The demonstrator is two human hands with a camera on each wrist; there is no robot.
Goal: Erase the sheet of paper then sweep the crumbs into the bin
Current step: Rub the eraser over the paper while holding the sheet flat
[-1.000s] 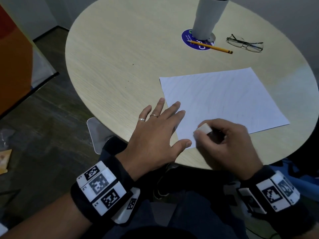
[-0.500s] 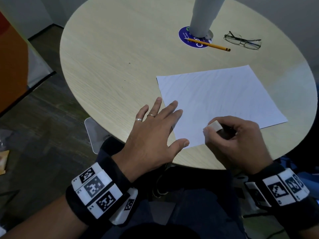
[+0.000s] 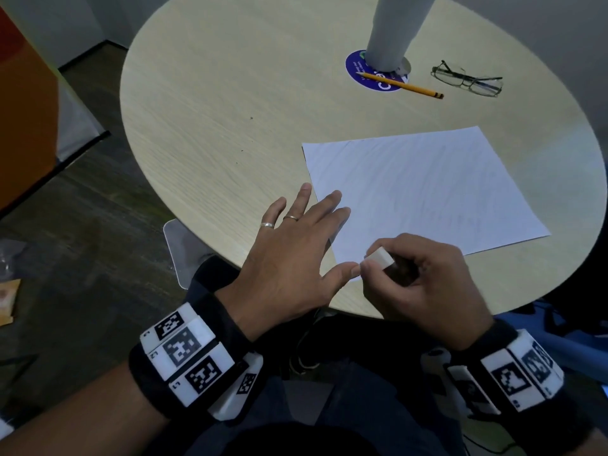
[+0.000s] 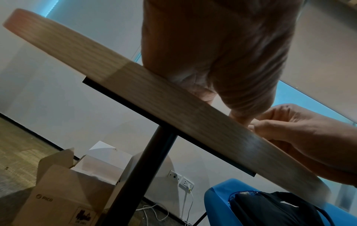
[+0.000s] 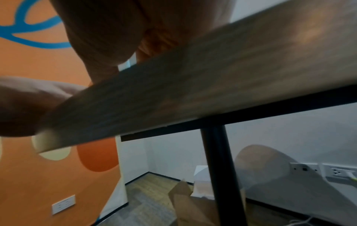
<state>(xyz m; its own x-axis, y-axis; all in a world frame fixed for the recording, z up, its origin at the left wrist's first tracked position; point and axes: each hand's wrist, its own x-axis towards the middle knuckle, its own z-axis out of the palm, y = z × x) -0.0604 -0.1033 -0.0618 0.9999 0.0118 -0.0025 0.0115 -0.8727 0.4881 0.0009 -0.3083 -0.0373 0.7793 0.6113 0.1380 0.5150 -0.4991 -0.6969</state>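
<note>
Paper [image 3: 424, 189] lies under the flat, spread left hand [image 3: 292, 258]; its pencil marks are too faint to read. Right hand [image 3: 424, 284] pinches an eraser [image 3: 380, 258]. A box [image 4: 63, 197] reads "pico".

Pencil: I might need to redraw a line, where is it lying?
In the head view the pencil lies far on the table, beside the grey cup, left of the glasses.

An office meeting room: round wooden table [image 3: 230, 93], orange wall mural [image 5: 48, 168], wall sockets [image 4: 180, 180], carpet-tiled floor [image 3: 82, 258].
</note>
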